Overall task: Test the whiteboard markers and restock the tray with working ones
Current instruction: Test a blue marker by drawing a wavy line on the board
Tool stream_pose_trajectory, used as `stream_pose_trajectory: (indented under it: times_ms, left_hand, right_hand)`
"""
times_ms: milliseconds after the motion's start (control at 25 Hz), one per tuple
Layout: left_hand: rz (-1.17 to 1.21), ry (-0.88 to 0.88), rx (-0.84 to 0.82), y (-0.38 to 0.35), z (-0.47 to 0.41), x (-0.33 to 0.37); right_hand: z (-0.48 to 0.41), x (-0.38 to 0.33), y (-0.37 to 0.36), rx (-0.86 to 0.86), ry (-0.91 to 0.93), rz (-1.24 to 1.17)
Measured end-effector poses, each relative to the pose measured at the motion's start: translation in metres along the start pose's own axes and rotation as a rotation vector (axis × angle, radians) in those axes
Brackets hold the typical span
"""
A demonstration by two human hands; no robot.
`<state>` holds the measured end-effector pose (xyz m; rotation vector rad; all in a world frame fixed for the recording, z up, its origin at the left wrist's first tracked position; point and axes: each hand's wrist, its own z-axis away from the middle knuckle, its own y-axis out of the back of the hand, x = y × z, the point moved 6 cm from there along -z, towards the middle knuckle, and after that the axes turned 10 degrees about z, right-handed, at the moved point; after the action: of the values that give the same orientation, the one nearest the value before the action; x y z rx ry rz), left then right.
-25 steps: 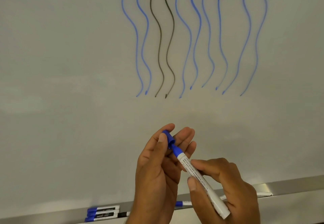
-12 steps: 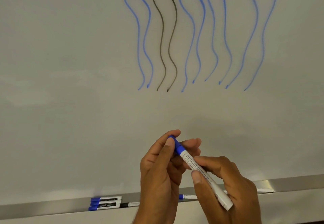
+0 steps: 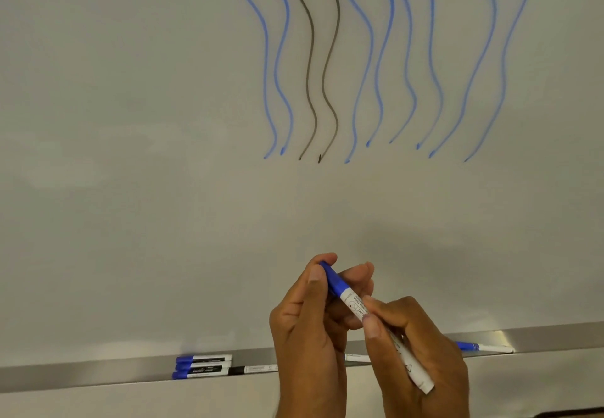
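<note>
A white marker with a blue cap (image 3: pixel 356 309) slants across the lower middle of the view, cap end up and to the left. My left hand (image 3: pixel 307 323) pinches the blue cap, which sits fully on the marker. My right hand (image 3: pixel 418 352) grips the white barrel lower down. Behind my hands runs the metal tray (image 3: pixel 98 375) at the whiteboard's bottom edge. Three blue-capped markers (image 3: pixel 201 367) lie stacked on it at the left, a black-capped marker (image 3: pixel 253 369) beside them, and another blue marker (image 3: pixel 483 347) at the right.
The whiteboard (image 3: pixel 130 156) fills the view. Several wavy test lines, blue with two black ones (image 3: pixel 327 58) among them, run down its upper middle and right. A further marker (image 3: pixel 358 358) shows on the tray between my hands.
The cap was off the tip and held in my left hand; it has been pushed onto the marker and now sits closed. Both hands drifted slightly right and down.
</note>
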<state>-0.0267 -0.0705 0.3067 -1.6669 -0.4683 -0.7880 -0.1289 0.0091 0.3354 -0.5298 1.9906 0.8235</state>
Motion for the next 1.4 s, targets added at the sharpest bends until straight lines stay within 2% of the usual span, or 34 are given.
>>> stream_pose_trajectory:
  times_ms: [120,200,280,440,520,600,720,840,920,1000,1120,1280,1400]
  left_hand:
    - [-0.197,0.002,0.007,0.018,0.0,-0.007]
    - [-0.535,-0.085,-0.022,0.033,0.004,-0.011]
    - [-0.841,-0.231,-0.085,0.044,0.015,-0.011]
    - [-1.302,-0.705,-0.444,0.057,0.032,-0.023]
    - [-1.439,-0.795,-0.476,0.068,0.033,-0.025]
    - [-1.468,-0.743,-0.49,0.085,0.029,-0.03]
    - [-1.54,-0.566,-0.588,0.119,0.021,-0.052]
    - [-1.598,-0.444,-0.558,0.162,0.007,-0.068]
    - [-1.635,-0.421,-0.544,0.191,-0.009,-0.075]
    - [-1.678,-0.413,-0.525,0.217,-0.03,-0.077]
    - [-1.759,-0.303,-0.494,0.255,-0.059,-0.083]
    - [-1.848,-0.08,-0.419,0.295,-0.078,-0.099]
    - [-1.874,-0.066,-0.4,0.308,-0.08,-0.108]
  right_hand:
    - [-0.003,0.021,-0.008,-0.069,0.032,-0.06]
    - [0.003,0.038,-0.015,-0.115,0.007,-0.156]
    - [0.01,0.06,-0.023,-0.135,-0.011,-0.144]
    - [0.021,0.095,-0.043,-0.214,-0.055,-0.096]
    - [0.026,0.115,-0.055,-0.226,-0.103,-0.078]
    - [0.032,0.133,-0.068,-0.254,-0.162,-0.072]
    - [0.042,0.159,-0.091,-0.327,-0.253,-0.046]
    - [0.048,0.185,-0.113,-0.42,-0.256,0.065]
    - [0.054,0.207,-0.127,-0.497,-0.234,0.224]
    - [0.063,0.238,-0.139,-0.602,-0.211,0.485]
    - [0.067,0.276,-0.154,-0.693,-0.093,0.842]
    - [0.07,0.302,-0.166,-0.772,-0.02,1.027]
    - [0.078,0.314,-0.172,-0.827,0.011,1.102]
